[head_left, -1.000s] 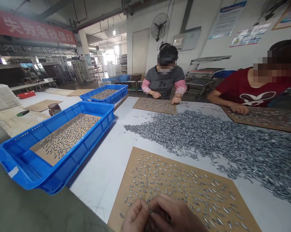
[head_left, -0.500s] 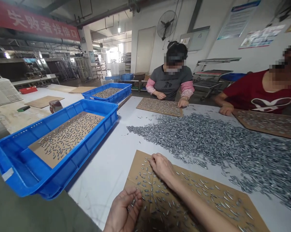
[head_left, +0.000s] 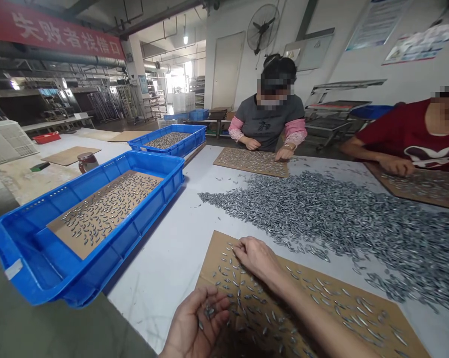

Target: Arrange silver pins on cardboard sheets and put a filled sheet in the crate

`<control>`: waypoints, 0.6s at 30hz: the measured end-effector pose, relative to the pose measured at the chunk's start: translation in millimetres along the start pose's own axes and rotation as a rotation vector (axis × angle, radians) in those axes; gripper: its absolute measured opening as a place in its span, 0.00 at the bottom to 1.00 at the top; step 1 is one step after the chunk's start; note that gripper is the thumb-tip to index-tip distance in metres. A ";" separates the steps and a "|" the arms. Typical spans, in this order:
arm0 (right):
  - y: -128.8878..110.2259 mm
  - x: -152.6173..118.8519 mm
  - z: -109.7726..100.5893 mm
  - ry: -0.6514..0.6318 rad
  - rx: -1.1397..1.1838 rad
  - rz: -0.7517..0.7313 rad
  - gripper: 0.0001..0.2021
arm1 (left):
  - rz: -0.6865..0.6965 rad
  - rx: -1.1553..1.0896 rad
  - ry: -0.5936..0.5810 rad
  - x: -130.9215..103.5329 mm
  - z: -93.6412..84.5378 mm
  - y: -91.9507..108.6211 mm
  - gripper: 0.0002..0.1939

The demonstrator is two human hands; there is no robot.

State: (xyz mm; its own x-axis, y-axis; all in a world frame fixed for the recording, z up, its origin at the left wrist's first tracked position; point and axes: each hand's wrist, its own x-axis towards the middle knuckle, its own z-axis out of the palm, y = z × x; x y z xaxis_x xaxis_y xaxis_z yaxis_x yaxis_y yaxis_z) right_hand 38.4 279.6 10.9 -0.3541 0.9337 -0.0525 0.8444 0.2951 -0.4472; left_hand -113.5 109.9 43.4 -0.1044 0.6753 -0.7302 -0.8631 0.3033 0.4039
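A brown cardboard sheet (head_left: 208, 263) lies in front of me, dotted with small silvery spindle-shaped pieces in loose rows. My left hand (head_left: 198, 320) is palm up over its left edge, fingers curled round several of the metal pieces. Near the sheet's far left corner my right hand (head_left: 256, 258) touches the cardboard, fingertips pressed together; whatever they pinch is too small to make out. Beyond the sheet spreads a large heap of the same grey pieces (head_left: 321, 214).
At left stands a blue tray (head_left: 145, 226) holding another filled cardboard sheet, with a second blue tray (head_left: 198, 134) behind. Two people sit across the white table (head_left: 153, 278), each at a board (head_left: 246, 161). A brown jar (head_left: 87, 162) stands beyond the near tray.
My left hand has opened a little, showing more of the pieces in its palm. The hand of the person in red has moved right over the board. The view has shifted slightly.
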 end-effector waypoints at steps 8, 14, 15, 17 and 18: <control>-48.9 -105.3 0.8 -0.033 0.171 -0.663 0.11 | -0.101 -0.016 -0.087 -0.4 9.0 -2.6 0.22; -49.6 -98.0 -12.2 -0.194 0.227 -0.557 0.08 | -0.170 -0.010 -0.230 10.6 0.2 -5.6 0.18; -45.9 -88.1 -14.1 -0.197 0.255 -0.509 0.08 | -0.152 0.004 -0.255 13.3 -0.6 -3.2 0.16; -36.0 -61.8 -15.4 -0.167 0.283 -0.398 0.09 | -0.082 0.055 -0.282 19.5 0.0 5.1 0.09; -30.4 -46.3 -14.8 -0.135 0.267 -0.343 0.10 | -0.039 0.074 -0.265 23.0 1.2 11.0 0.06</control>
State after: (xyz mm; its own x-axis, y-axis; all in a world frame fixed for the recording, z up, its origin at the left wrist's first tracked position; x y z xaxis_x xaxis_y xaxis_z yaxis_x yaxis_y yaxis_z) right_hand 35.1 230.4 40.2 -0.6594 0.7512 0.0310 0.5420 0.5035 -0.6728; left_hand -124.7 129.5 31.8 0.0693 0.8116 -0.5801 -0.8243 0.3742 0.4250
